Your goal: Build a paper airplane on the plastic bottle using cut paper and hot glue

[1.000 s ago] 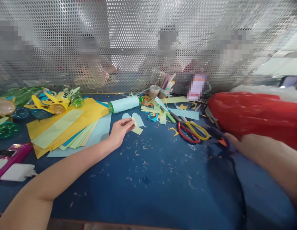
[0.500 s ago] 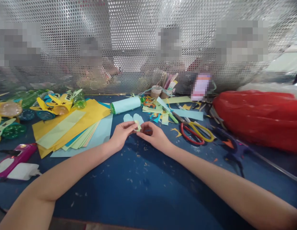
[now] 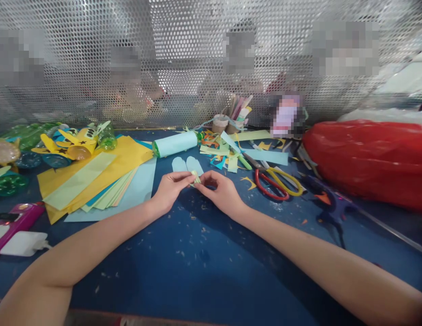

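My left hand (image 3: 171, 189) and my right hand (image 3: 219, 190) meet over the middle of the blue table (image 3: 204, 267). Both pinch one small pale green paper scrap (image 3: 196, 178) between their fingertips. Just behind the scrap lie two light blue rounded paper cutouts (image 3: 186, 164). A bottle wrapped in light blue paper (image 3: 175, 143) lies on its side behind those.
A stack of yellow, green and blue paper sheets (image 3: 98, 176) lies to the left. Red and yellow scissors (image 3: 275, 181) and paper offcuts (image 3: 231, 154) lie to the right, then a glue gun (image 3: 328, 203) and a red bag (image 3: 370, 158). A perforated metal screen (image 3: 197, 59) closes the back; people sit behind it.
My right hand came in from the right edge to join the left on the green scrap. Since then both hands have barely moved.
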A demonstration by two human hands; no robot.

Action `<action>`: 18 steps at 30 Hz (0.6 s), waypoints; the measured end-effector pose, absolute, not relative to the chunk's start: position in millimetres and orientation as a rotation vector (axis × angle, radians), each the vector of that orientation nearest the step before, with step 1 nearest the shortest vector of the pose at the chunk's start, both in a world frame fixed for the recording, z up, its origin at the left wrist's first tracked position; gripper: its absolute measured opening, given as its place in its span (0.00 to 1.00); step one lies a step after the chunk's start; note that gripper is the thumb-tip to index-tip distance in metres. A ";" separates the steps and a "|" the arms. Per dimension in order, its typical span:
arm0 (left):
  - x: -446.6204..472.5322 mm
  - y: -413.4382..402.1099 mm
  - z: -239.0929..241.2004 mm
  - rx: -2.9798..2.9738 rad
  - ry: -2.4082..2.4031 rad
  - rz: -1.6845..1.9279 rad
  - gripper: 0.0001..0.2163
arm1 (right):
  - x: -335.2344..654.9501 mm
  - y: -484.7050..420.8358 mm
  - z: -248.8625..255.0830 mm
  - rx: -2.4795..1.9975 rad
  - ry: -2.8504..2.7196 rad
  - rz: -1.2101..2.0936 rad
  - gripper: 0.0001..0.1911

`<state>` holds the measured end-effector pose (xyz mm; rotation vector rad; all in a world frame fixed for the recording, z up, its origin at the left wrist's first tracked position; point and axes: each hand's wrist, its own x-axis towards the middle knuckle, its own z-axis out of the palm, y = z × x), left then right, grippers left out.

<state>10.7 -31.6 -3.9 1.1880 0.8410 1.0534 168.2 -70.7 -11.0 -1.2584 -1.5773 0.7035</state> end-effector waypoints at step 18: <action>11.3 -31.2 -5.9 1.227 0.808 1.065 0.09 | 166.0 -73.8 -6.1 -1.261 -1.559 0.743 0.08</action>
